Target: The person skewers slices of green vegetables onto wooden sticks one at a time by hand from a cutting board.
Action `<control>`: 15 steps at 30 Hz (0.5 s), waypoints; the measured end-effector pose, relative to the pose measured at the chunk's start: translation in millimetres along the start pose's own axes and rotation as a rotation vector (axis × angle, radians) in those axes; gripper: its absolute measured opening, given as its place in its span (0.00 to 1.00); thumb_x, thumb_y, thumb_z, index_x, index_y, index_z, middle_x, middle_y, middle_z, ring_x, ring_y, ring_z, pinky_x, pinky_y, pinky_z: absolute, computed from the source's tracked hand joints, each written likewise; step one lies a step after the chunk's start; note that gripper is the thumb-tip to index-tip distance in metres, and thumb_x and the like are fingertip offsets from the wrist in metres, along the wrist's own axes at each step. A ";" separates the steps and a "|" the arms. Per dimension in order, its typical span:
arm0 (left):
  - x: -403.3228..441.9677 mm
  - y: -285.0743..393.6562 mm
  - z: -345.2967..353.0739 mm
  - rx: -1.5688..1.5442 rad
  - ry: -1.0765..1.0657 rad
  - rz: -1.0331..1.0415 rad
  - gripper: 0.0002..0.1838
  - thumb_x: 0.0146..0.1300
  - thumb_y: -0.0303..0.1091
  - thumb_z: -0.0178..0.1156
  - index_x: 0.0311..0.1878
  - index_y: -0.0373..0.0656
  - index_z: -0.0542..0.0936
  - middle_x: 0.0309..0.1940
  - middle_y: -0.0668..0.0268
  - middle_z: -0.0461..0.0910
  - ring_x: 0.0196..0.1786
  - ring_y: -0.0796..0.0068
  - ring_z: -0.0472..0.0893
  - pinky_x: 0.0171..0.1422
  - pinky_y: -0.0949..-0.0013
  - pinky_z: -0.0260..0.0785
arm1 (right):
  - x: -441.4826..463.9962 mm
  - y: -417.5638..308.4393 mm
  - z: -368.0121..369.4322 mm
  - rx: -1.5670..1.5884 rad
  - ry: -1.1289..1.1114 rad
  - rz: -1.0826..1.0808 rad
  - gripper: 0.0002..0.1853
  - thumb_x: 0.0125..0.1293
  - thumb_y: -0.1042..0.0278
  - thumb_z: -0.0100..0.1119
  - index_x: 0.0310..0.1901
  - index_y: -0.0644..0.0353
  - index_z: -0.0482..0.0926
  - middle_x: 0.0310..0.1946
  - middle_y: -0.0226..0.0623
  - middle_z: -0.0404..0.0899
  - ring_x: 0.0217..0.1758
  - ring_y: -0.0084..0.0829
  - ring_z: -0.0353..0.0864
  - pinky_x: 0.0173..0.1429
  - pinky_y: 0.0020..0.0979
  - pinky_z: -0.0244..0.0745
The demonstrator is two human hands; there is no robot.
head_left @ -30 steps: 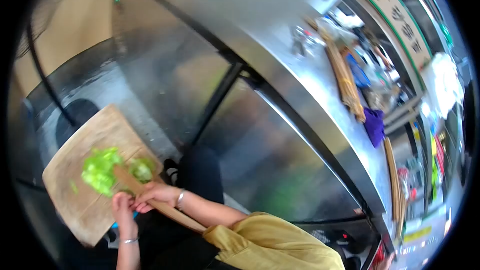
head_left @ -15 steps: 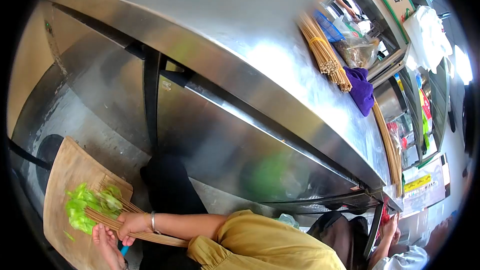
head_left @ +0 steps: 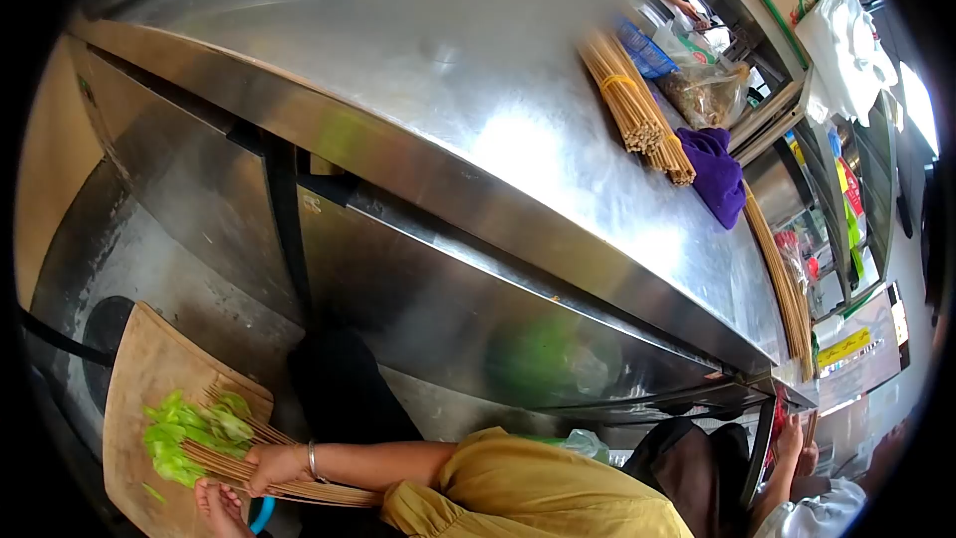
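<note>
My right hand point(head_left: 274, 466), with a silver bangle at the wrist, is closed round a bundle of thin bamboo skewers point(head_left: 339, 493) whose ends run back under my forearm. Bright green vegetable pieces point(head_left: 179, 430) lie at the far ends of the skewers, on a wooden board point(head_left: 134, 369). Just below those ends, my left hand point(head_left: 221, 510) has its fingers curled together. Whatever is pinched there is too small to make out. More skewers point(head_left: 269, 430) stick out from the greens above my right hand. A blue curved item point(head_left: 263, 514) shows beside my left hand.
A steel counter point(head_left: 418, 130) runs across the view, holding tied skewer bundles point(head_left: 625, 95), a purple cloth point(head_left: 715, 174), a blue basket point(head_left: 645, 50) and a plastic bag point(head_left: 705, 90). Another person's hands point(head_left: 792, 453) show at the lower right. White bags point(head_left: 846, 50) hang at upper right.
The view has shifted a little, so the board and both hands appear slightly lower and farther right. My right hand keeps its hold on the skewers; my left hand stays by their ends.
</note>
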State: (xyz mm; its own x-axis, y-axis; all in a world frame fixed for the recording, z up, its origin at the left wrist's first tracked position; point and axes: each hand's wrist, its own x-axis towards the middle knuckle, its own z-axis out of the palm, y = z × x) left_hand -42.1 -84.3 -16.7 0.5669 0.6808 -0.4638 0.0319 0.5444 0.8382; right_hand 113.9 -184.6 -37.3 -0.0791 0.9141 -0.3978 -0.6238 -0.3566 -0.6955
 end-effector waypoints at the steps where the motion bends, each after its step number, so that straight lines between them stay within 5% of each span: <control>1: -4.5 8.1 2.0 0.042 -0.027 -0.016 0.13 0.61 0.36 0.52 0.43 0.37 0.72 0.31 0.60 0.73 0.33 0.71 0.71 0.43 0.68 0.66 | -1.1 -1.3 0.5 -0.004 -0.002 -0.003 0.05 0.43 0.78 0.59 0.23 0.68 0.73 0.17 0.36 0.74 0.17 0.23 0.72 0.20 0.23 0.64; 2: -7.4 17.2 6.9 0.041 -0.028 -0.010 0.13 0.61 0.36 0.52 0.43 0.37 0.72 0.31 0.60 0.73 0.33 0.71 0.71 0.43 0.68 0.66 | -1.7 -2.6 0.5 0.003 -0.016 -0.004 0.05 0.43 0.78 0.59 0.22 0.68 0.72 0.16 0.36 0.73 0.17 0.23 0.71 0.20 0.23 0.64; 4: -10.8 32.1 16.9 0.700 0.334 0.410 0.20 0.60 0.41 0.54 0.45 0.32 0.71 0.32 0.56 0.74 0.35 0.63 0.73 0.45 0.63 0.66 | -2.9 -4.2 0.0 0.007 -0.031 -0.009 0.05 0.43 0.79 0.59 0.22 0.68 0.72 0.15 0.37 0.73 0.16 0.23 0.71 0.20 0.23 0.63; 7: -1.5 28.2 -3.7 1.007 0.481 0.716 0.26 0.58 0.46 0.56 0.46 0.29 0.70 0.35 0.52 0.75 0.39 0.58 0.73 0.47 0.60 0.66 | -2.7 -4.6 -0.6 -0.002 -0.048 0.014 0.05 0.43 0.79 0.58 0.22 0.68 0.72 0.16 0.37 0.73 0.16 0.23 0.71 0.20 0.23 0.64; 11: 6.3 20.6 -24.7 1.313 0.584 0.638 0.27 0.56 0.47 0.58 0.48 0.30 0.69 0.36 0.52 0.74 0.39 0.59 0.73 0.46 0.62 0.66 | -3.0 -4.9 0.1 -0.010 -0.037 0.023 0.04 0.43 0.79 0.58 0.23 0.68 0.72 0.16 0.37 0.73 0.16 0.23 0.71 0.21 0.24 0.64; 13: 10.1 23.0 -33.1 1.359 0.311 0.399 0.25 0.58 0.45 0.56 0.48 0.31 0.68 0.37 0.52 0.74 0.40 0.61 0.73 0.46 0.64 0.66 | -1.8 -3.1 0.1 -0.020 -0.032 0.015 0.04 0.44 0.78 0.58 0.23 0.68 0.72 0.17 0.37 0.73 0.16 0.23 0.71 0.21 0.24 0.64; 15: 20.0 6.2 -52.0 1.158 0.273 0.465 0.23 0.59 0.42 0.55 0.47 0.31 0.69 0.38 0.52 0.74 0.40 0.62 0.73 0.46 0.65 0.66 | 1.4 0.5 -1.7 -0.044 -0.042 -0.006 0.05 0.44 0.77 0.58 0.23 0.68 0.72 0.16 0.36 0.73 0.16 0.23 0.70 0.21 0.24 0.64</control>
State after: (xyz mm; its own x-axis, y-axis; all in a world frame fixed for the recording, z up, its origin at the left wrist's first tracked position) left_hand -73.4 -41.8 -35.7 0.5355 0.8445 0.0114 0.6505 -0.4210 0.6321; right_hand 114.8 -183.8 -39.2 -0.1087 0.9230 -0.3691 -0.5895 -0.3588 -0.7237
